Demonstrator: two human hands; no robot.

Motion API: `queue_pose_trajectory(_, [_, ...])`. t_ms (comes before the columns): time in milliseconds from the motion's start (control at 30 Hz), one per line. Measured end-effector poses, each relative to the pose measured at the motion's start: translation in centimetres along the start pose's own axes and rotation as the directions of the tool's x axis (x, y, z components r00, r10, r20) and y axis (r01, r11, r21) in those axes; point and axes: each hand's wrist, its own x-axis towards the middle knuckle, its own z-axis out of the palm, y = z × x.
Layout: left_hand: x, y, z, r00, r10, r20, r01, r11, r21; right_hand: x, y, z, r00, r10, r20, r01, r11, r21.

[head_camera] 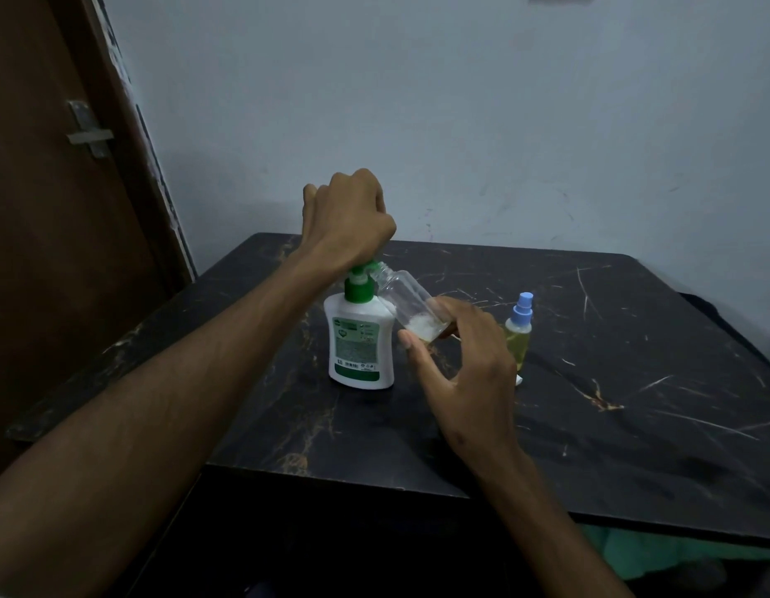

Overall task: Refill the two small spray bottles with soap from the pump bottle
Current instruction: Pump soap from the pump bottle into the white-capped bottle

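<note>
Clear spray bottle [407, 302] pinched between right fingers [450, 308].

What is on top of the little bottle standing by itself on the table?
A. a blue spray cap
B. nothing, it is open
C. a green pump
A: the small bottle of yellowish liquid standing alone on the table wears a blue spray cap; the green pump belongs to the white soap bottle.

The pump bottle [360, 338], standing toward the table's [633, 425] far left corner, is showing a green-and-white back label with fine print and a barcode, all too small and blurred for reading.
</note>
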Motion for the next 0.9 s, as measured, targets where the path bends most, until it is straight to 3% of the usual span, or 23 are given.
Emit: queue_pose_trajectory(900, [-0.29, 0.09, 0.05, 1.0, 0.016, 0.006, -0.016, 1.0, -0.018, 0.02, -0.03, 0.01, 1.0, -0.003, 0.003, 0.003, 1.0, -0.014])
